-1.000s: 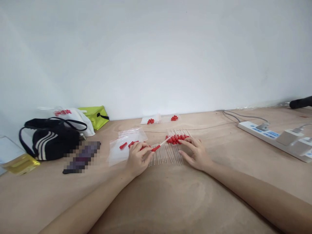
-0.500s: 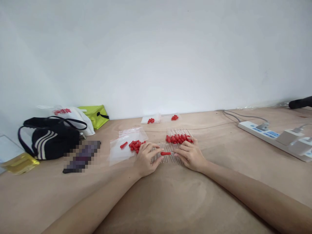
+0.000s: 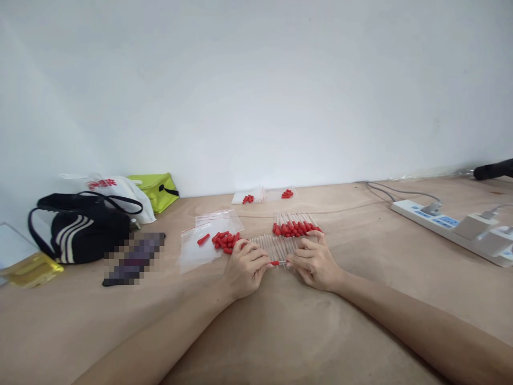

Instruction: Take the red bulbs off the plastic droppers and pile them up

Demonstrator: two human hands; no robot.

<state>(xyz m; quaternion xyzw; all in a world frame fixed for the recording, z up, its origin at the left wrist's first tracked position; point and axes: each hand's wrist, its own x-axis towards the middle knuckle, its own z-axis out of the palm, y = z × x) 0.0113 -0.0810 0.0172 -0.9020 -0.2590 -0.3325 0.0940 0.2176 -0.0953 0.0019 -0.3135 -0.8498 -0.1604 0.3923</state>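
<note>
My left hand (image 3: 249, 267) pinches a red rubber dropper bulb (image 3: 274, 263), mostly covered by its fingers. Between finger and thumb, my right hand (image 3: 318, 263) grips a thin glass dropper tube (image 3: 282, 262), whose end meets the bulb's open end. How far the tube sits inside I cannot tell. Under and behind both hands lies a row of bare glass tubes (image 3: 272, 245). Just beyond, droppers with red bulbs (image 3: 295, 229) lie side by side, glass ends pointing away. Loose red bulbs (image 3: 224, 240) are piled on a clear zip bag (image 3: 196, 254) beside my left hand.
Two small bags with red bulbs (image 3: 248, 199) lie near the wall. At left are a black bag (image 3: 92, 230), a white plastic bag (image 3: 138, 198), a lime-green bag (image 3: 158, 190) and a yellow packet (image 3: 34, 270). A white power strip (image 3: 449, 227) with plugs and cables stretches along the right.
Both hands have come slightly nearer to me, with the bulb and tube. My left fingers now cover more of the bulb, and more of the tube shows between the hands.
</note>
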